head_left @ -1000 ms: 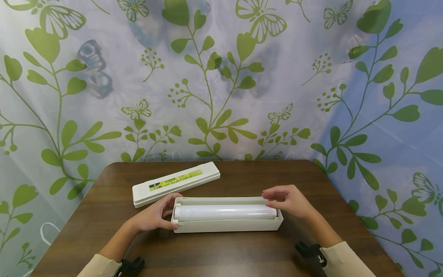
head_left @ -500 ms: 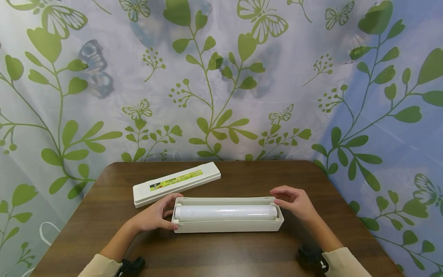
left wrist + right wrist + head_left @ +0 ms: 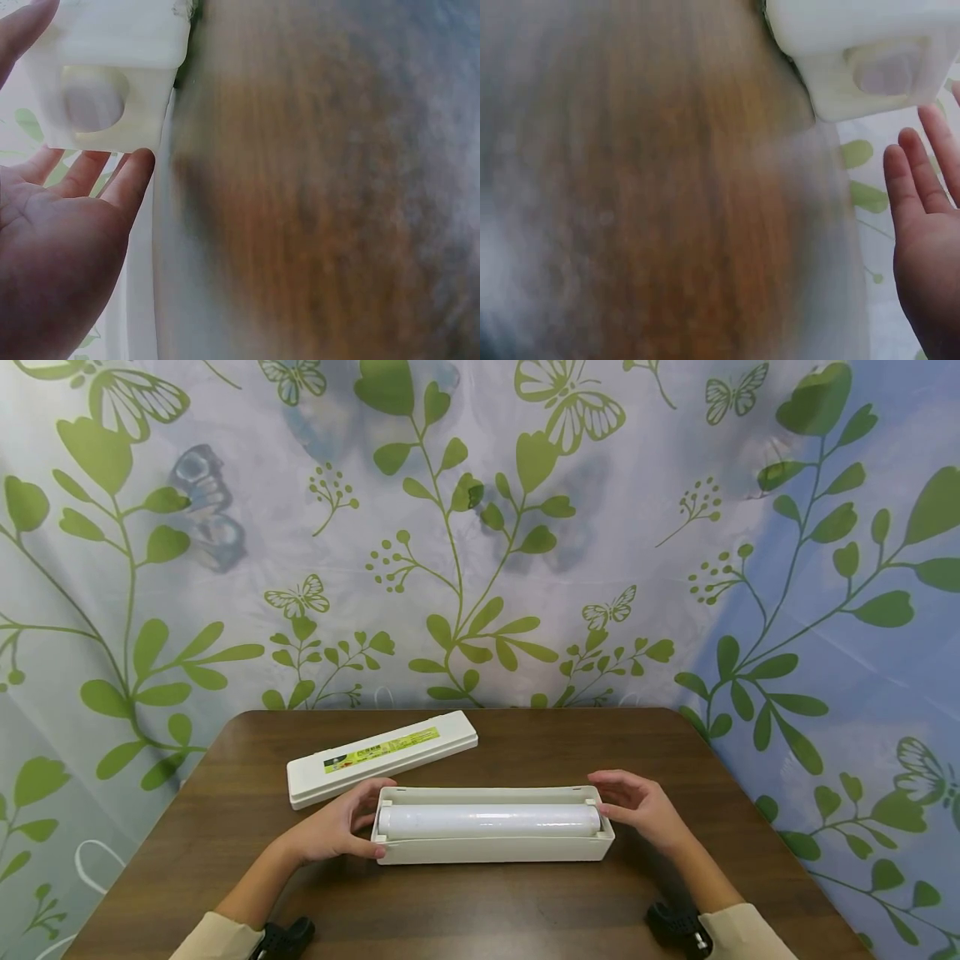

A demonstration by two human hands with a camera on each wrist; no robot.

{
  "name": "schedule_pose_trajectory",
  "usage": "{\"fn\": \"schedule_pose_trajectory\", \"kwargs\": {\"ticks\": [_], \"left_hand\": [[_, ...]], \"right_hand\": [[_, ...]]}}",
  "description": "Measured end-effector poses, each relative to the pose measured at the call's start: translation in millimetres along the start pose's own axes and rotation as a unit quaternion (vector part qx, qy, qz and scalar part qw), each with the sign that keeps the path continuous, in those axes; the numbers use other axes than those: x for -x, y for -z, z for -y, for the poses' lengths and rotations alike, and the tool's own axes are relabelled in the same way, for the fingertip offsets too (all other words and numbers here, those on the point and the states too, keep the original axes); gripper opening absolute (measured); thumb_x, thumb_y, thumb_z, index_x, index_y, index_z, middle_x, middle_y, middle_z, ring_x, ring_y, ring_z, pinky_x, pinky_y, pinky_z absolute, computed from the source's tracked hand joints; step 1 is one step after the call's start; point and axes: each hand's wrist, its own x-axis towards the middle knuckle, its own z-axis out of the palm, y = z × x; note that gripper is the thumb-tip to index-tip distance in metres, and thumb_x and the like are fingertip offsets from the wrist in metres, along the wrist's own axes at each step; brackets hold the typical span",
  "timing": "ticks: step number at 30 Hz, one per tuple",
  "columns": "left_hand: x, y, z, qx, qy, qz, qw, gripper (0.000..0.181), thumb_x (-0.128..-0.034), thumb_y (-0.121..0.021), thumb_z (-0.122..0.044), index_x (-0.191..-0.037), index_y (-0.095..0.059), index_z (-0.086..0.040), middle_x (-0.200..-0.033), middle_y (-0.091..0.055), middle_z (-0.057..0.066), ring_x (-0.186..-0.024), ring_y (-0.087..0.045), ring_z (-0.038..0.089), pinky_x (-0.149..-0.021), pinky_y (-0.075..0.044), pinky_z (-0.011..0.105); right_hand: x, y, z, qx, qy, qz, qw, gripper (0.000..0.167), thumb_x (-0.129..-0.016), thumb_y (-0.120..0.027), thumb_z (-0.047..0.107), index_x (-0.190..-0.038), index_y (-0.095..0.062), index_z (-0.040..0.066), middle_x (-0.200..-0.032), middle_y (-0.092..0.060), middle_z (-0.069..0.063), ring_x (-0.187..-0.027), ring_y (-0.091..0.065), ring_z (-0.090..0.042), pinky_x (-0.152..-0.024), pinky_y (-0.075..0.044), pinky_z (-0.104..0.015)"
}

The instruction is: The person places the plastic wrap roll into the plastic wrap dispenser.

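Observation:
A long white box [image 3: 495, 852] lies without its lid on the table, a white plastic-wrap-like roll [image 3: 487, 820] inside it. The left hand [image 3: 322, 832] grips the box's left end, thumb at the front corner and fingers behind. In the left wrist view its fingertips meet the edge of the box [image 3: 112, 37]. The right hand [image 3: 651, 814] is at the box's right end, thumb by the roll's end and fingers loosely bent behind. The right wrist view shows nearly straight fingers of the right hand [image 3: 934, 262] beside the box [image 3: 855, 30]; whether they touch is unclear.
A white lid [image 3: 307, 781] with a green label lies at an angle behind the box, to the left, close to the left hand. The brown wooden table [image 3: 480, 918] ends at a patterned curtain [image 3: 480, 527]. A white cord loop hangs at the left edge.
The right hand moved right, off the roll's right end to the box's end, and its thumb then came lower beside the rim. Left hand, box and lid stayed in place.

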Motion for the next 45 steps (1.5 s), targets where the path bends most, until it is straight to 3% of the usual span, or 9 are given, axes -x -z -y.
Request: {"fn": "schedule_pose_trajectory", "kwargs": {"ticks": [3, 8, 10, 14, 19, 26, 32, 39, 45], "left_hand": [[0.4, 0.2, 0.0, 0.004, 0.001, -0.001, 1.0, 0.095, -0.0821, -0.084, -0.005, -0.154, -0.022, 0.003, -0.149, -0.04, 0.028, -0.131, -0.052, 0.015, -0.105, -0.047, 0.02], [0.7, 0.6, 0.5, 0.005, 0.0, -0.003, 1.0, 0.094, -0.082, -0.084, -0.005, -0.154, -0.024, 0.0, -0.15, -0.039, 0.027, -0.131, -0.051, 0.013, -0.105, -0.046, 0.019], [0.8, 0.7, 0.7, 0.005, 0.001, -0.004, 1.0, 0.093, -0.082, -0.084, -0.005, -0.153, -0.025, -0.002, -0.15, -0.039, 0.027, -0.132, -0.051, 0.014, -0.106, -0.046, 0.019], [0.9, 1.0, 0.5, 0.006, 0.006, -0.004, 1.0, 0.092, -0.0821, -0.084, -0.006, -0.153, -0.026, -0.004, -0.151, -0.039, 0.026, -0.135, -0.049, 0.022, -0.105, -0.047, 0.021], [0.6, 1.2, 0.7, 0.005, 0.014, -0.006, 0.9999, 0.091, -0.0827, -0.084, -0.007, -0.153, -0.027, -0.008, -0.152, -0.038, 0.025, -0.139, -0.044, 0.036, -0.104, -0.049, 0.022], [2.2, 1.7, 0.4, 0.002, 0.01, -0.014, 0.9998, 0.093, -0.0826, -0.084, -0.008, -0.154, -0.025, -0.003, -0.154, -0.035, 0.025, -0.143, -0.037, 0.047, -0.107, -0.044, 0.017], [6.3, 3.9, -2.5, -0.001, 0.005, -0.031, 0.9995, 0.094, -0.0828, -0.084, -0.007, -0.154, -0.024, 0.001, -0.158, -0.03, 0.027, -0.144, -0.033, 0.051, -0.111, -0.042, 0.02], [10.6, 6.3, -3.2, -0.015, -0.001, -0.054, 0.9984, 0.09, -0.0856, -0.081, -0.007, -0.154, -0.024, 0.004, -0.157, -0.029, 0.033, -0.143, -0.036, 0.051, -0.115, -0.039, 0.045], [15.4, 11.2, -6.0, -0.028, 0.008, -0.079, 0.9965, 0.079, -0.0904, -0.077, -0.009, -0.152, -0.028, -0.001, -0.153, -0.035, 0.032, -0.142, -0.037, 0.051, -0.114, -0.044, 0.037]], "right_hand": [[1.8, 2.6, -2.8, -0.009, -0.007, 0.023, 0.9997, 0.051, -0.092, -0.066, -0.009, -0.14, -0.049, -0.013, -0.141, -0.063, -0.008, -0.126, -0.062, -0.009, -0.103, -0.051, -0.024], [3.2, 6.8, -5.5, -0.046, -0.011, 0.072, 0.9963, 0.063, -0.091, -0.065, -0.011, -0.148, -0.037, -0.014, -0.152, -0.049, -0.021, -0.136, -0.054, -0.008, -0.109, -0.045, -0.021], [3.7, 8.3, -5.9, -0.066, -0.015, 0.093, 0.9934, 0.069, -0.09, -0.066, -0.011, -0.15, -0.032, -0.014, -0.156, -0.046, -0.018, -0.141, -0.05, -0.007, -0.112, -0.042, -0.02], [5.0, 11.2, -6.1, -0.076, -0.024, 0.118, 0.9897, 0.078, -0.088, -0.069, -0.009, -0.154, -0.027, -0.01, -0.161, -0.041, -0.013, -0.146, -0.043, -0.005, -0.114, -0.037, -0.018], [6.2, 12.3, -5.8, -0.067, -0.057, 0.127, 0.988, 0.086, -0.087, -0.074, -0.001, -0.157, -0.026, -0.003, -0.164, -0.027, -0.029, -0.144, -0.044, -0.003, -0.111, -0.04, -0.018], [5.7, 8.9, -0.6, -0.075, -0.068, 0.147, 0.9839, 0.095, -0.084, -0.078, 0.002, -0.158, -0.018, -0.006, -0.163, -0.019, -0.035, -0.144, -0.044, -0.006, -0.112, -0.04, -0.018], [5.8, 6.8, 2.2, -0.072, -0.073, 0.152, 0.9831, 0.098, -0.083, -0.079, 0.001, -0.159, -0.017, -0.005, -0.163, -0.022, -0.033, -0.145, -0.043, -0.005, -0.112, -0.039, -0.017], [6.1, 4.5, -0.5, -0.079, -0.069, 0.156, 0.9822, 0.1, -0.082, -0.079, -0.001, -0.157, -0.014, -0.011, -0.161, -0.037, -0.021, -0.142, -0.046, -0.006, -0.11, -0.042, -0.019], [5.5, 2.4, -1.3, -0.088, -0.07, 0.157, 0.9811, 0.099, -0.082, -0.079, -0.003, -0.157, -0.014, -0.011, -0.159, -0.04, -0.016, -0.139, -0.048, -0.007, -0.108, -0.047, -0.024]]}}
